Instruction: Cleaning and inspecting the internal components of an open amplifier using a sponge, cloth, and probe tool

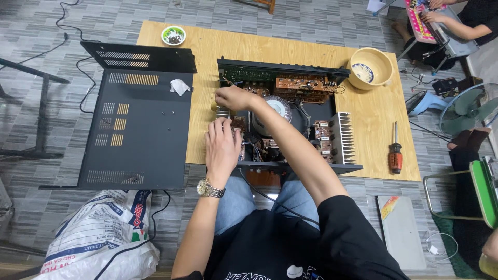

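Note:
An opened black amplifier chassis (290, 68) lies on a wooden board (376, 122), showing brown circuit boards, a round transformer (280, 107) and a finned heat sink (342, 137). My left hand (222, 148), with a wristwatch, lies palm down on the circuit board at the chassis's left side, fingers bent onto it. My right hand (233, 98) reaches across to the left rear corner, its fingers pinched together near some wires. What the fingers hold is hidden.
The amplifier's black cover (135, 124) lies to the left with a white tissue (179, 86) on it. A small green bowl (174, 35), a yellow bowl (370, 67) and a screwdriver (395, 153) sit on the board. A white sack (104, 236), a fan (469, 106) and another person (461, 23) are nearby.

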